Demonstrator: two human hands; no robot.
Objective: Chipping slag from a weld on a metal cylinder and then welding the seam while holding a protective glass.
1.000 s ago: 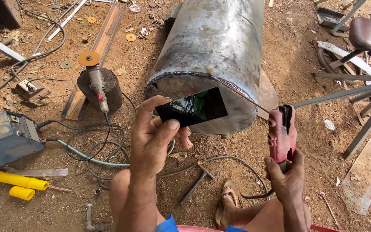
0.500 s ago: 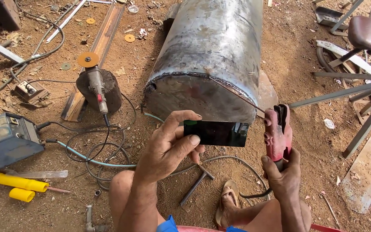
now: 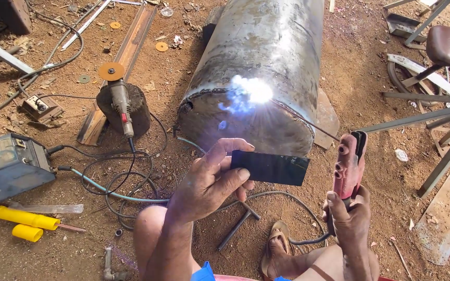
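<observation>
The dark welding glass [image 3: 270, 167] is pinched in the left hand [image 3: 212, 182], near the steel tank [image 3: 261, 67] (a bright arc burns on its seam). The right hand [image 3: 351, 221] grips the red electrode holder [image 3: 347, 169]; an angle grinder [image 3: 120, 101] rests far left.

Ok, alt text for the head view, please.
A bright welding arc flares on a large grey metal cylinder lying on dirt ground, struck by a rod from the red electrode holder gripped in the right hand. The left hand holds a dark glass plate; an angle grinder rests nearby.
</observation>
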